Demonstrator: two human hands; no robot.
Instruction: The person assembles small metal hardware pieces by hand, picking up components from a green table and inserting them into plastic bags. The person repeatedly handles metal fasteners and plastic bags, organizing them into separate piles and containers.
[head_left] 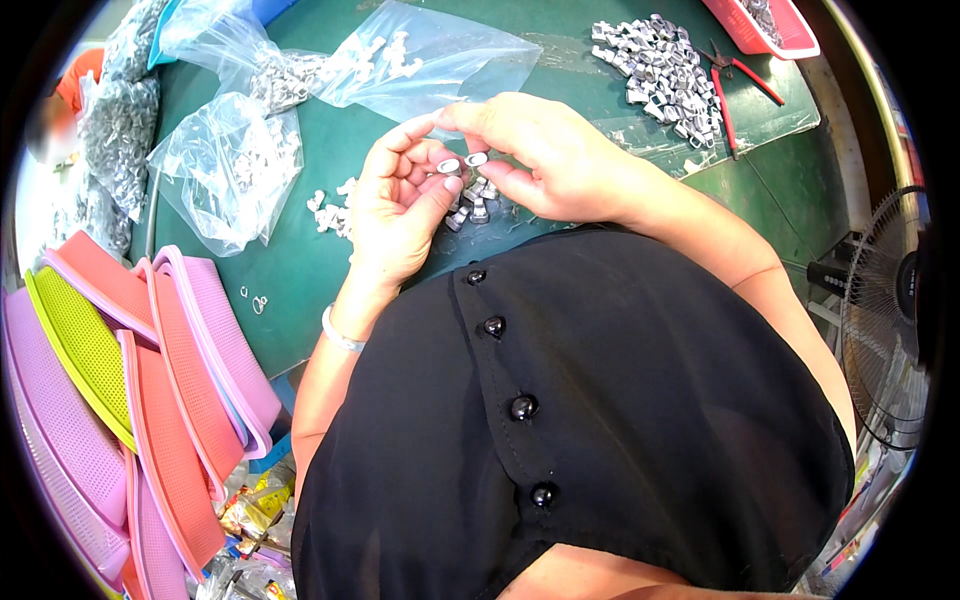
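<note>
My left hand (400, 195) is closed, its thumb and index finger pinching a small grey part with a white oval end (449, 167). Close beside it, my right hand (545, 155) pinches a second such part (476, 159) between thumb and fingers. The two parts are near each other but appear apart. Below the hands, on the green table (590, 110), lies a little pile of small grey metal parts (478, 207). Left of my left wrist are several small white pieces (332, 216).
Many grey parts (665, 80) are heaped at the far right beside red-handled pliers (727, 100) and a pink basket (790, 35). Clear plastic bags (235, 185) with small pieces lie at the far left. Colourful stacked baskets (180, 380) stand left, a fan (885, 310) right.
</note>
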